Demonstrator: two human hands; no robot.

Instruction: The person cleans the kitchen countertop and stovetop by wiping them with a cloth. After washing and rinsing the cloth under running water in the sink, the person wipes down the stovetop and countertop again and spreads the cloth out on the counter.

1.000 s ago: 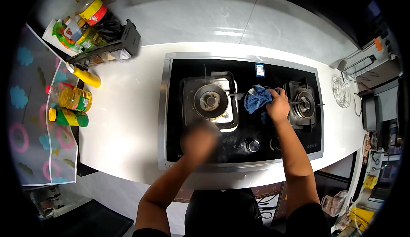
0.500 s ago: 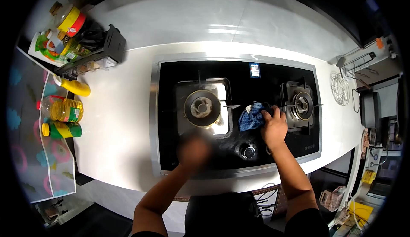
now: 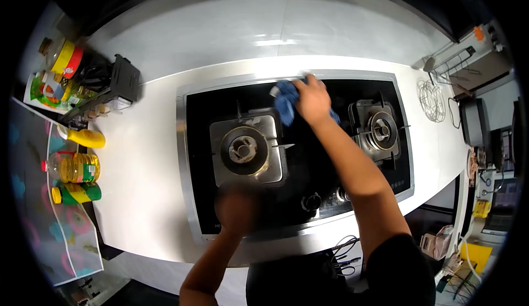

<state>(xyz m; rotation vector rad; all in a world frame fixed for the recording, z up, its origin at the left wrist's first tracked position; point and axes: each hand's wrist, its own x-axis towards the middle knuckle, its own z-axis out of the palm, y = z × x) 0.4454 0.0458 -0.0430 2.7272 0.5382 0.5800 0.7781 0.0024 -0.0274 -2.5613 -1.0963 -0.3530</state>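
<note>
A black glass gas hob (image 3: 325, 157) with a metal frame is set in the white counter. My right hand (image 3: 314, 101) is closed on a blue cloth (image 3: 286, 103) near the hob's back edge, between the two burners. Part of the cloth shows on both sides of the hand. My left hand (image 3: 238, 209) is over the front left of the hob, just in front of the left burner (image 3: 244, 150). Blur and a dark smear hide its fingers. The right burner (image 3: 381, 131) lies to the right of my right forearm. A control knob (image 3: 312, 202) is at the front.
At the left stand a yellow bottle (image 3: 88, 138), an oil bottle (image 3: 80, 168), a green bottle (image 3: 81, 193) and a black rack (image 3: 125, 79) with more bottles. A wire rack (image 3: 431, 101) lies on the right of the counter (image 3: 138, 196). A tiled wall (image 3: 220, 36) rises behind.
My right hand and the blue cloth have moved from beside the right burner to the hob's back edge. My left hand stays near the front left, still blurred. The view has shifted somewhat.
</note>
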